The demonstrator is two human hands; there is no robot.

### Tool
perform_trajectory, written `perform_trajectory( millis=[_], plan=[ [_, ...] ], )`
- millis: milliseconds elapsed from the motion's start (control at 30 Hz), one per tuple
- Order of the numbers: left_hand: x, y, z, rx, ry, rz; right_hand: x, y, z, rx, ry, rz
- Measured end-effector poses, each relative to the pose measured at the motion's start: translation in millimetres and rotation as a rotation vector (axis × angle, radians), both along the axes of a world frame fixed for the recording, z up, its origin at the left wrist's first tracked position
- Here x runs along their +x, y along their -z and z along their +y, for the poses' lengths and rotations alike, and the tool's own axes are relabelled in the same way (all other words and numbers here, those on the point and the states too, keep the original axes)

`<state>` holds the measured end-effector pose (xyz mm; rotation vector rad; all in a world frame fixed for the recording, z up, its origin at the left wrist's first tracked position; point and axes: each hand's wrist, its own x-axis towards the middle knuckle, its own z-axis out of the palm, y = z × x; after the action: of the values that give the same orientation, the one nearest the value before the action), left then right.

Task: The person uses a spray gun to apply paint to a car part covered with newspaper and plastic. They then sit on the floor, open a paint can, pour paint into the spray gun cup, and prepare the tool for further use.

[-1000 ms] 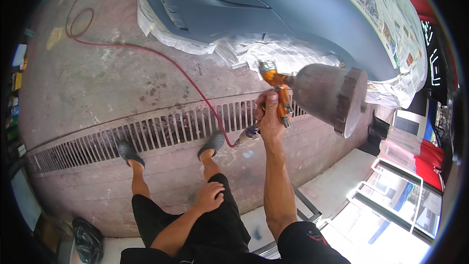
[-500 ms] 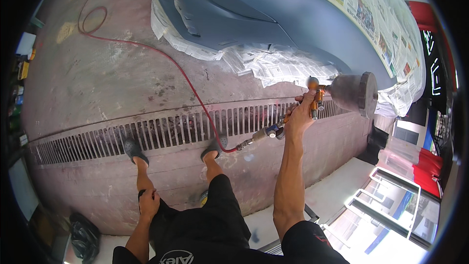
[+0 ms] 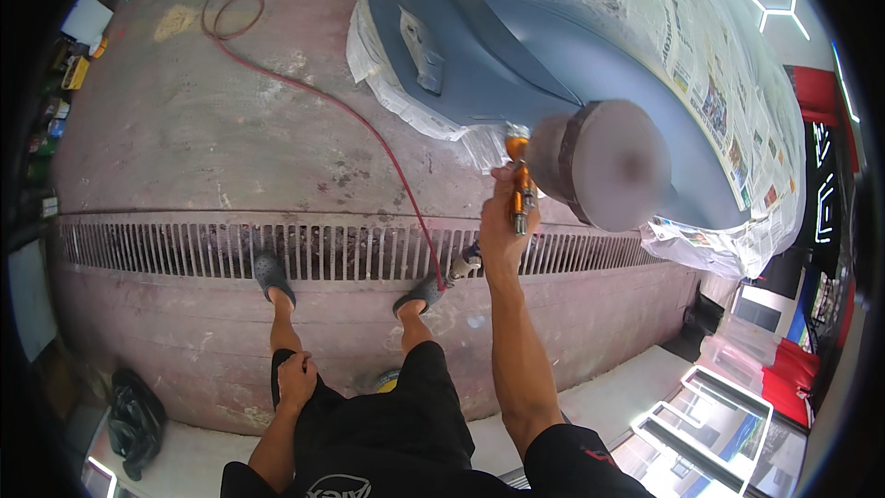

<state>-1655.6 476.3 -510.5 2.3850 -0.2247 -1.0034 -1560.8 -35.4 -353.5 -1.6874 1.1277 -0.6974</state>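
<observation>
Head view: the right grip (image 3: 503, 232) is clasped around a spray gun (image 3: 523, 192), whose orange body shows at the fingers while its broad cup (image 3: 622, 166) juts out to the right, overlapping the blue-grey panel (image 3: 512, 65) from this angle. The gun's finish is metallic orange, its cup round and dull grey with a darker smudge. The left grip (image 3: 296, 380) lies against the black shorts (image 3: 387, 424), fingers curled; whether it holds anything, I cannot tell.

Open flr (image 3: 277, 143) is lying fwd-L of your R hand (image 3: 505, 221); red hose (image 3: 383, 146) is crossing it, blue panel (image 3: 544, 51) blocking fwd.
</observation>
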Motion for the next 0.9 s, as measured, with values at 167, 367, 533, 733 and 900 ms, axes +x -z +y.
perform_trajectory(
  millis=[167, 367, 533, 733, 900],
  plan=[
    [19.3, -10.9, 14.1, 0.044, -0.084, 0.068, 16.0, 19.8, -10.5, -0.479, 0.092, -0.057],
    [34.9, 0.1, 28.5, 0.054, -0.13, 0.074, 69.5, 55.5, -16.4, -0.694, -0.25, -0.124],
    [43.7, -5.3, 38.7, 0.074, -0.224, 0.161, 83.6, 49.4, 2.1, -0.463, -0.458, -0.029],
    [57.1, -11.8, 39.7, 0.088, -0.198, 0.173, 29.2, 48.0, -32.3, -0.662, -0.247, -0.093],
    [62.8, -5.1, 37.3, 0.066, -0.159, 0.11, -18.3, 54.1, -40.8, -0.88, 0.126, 0.036]
  ],
)
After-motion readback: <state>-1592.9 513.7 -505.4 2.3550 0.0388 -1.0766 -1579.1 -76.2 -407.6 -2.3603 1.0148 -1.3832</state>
